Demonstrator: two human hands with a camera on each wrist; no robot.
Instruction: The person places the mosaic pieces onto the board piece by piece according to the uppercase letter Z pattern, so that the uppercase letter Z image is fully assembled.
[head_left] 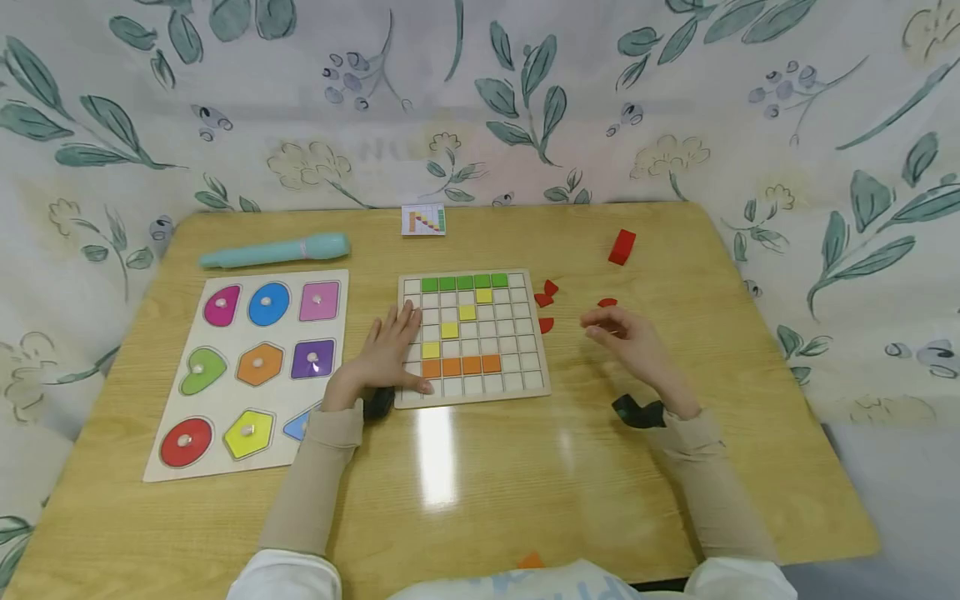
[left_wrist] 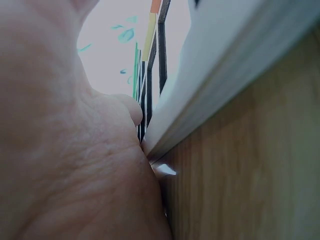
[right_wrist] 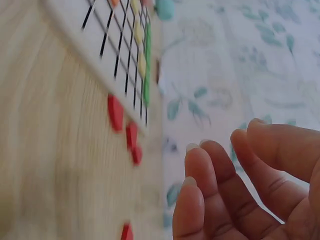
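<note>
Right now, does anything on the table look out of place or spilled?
Only the red pieces: they lie scattered on the table, to the right of the grid board, while the green, yellow and orange squares sit neatly in its cells. I see nothing spilled.

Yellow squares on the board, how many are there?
4, slanting down leftward: the first yellow square just under the green row, the second, the third, and the fourth just above the leftmost orange square. The left hand covers part of the board, so more may hide.
</note>
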